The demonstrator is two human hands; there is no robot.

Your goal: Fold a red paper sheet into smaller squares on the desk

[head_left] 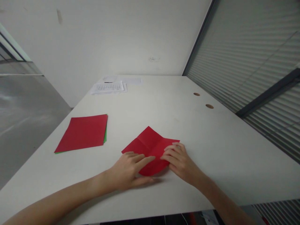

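Pressing down on the red sheet [150, 147], your left hand [127, 172] lay flat, fingers spread, grasping nothing; your right hand [179, 161] pinned the sheet's right corner with loosely curled fingers. The creased sheet lay on the table [211, 140] between and beyond both grips. Left of them sat a red stack [83, 132].

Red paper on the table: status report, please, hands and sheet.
Left hand and right hand both flat on the creased red sheet, pressing it to the white table. Red stack apart, left. Nothing in the way.
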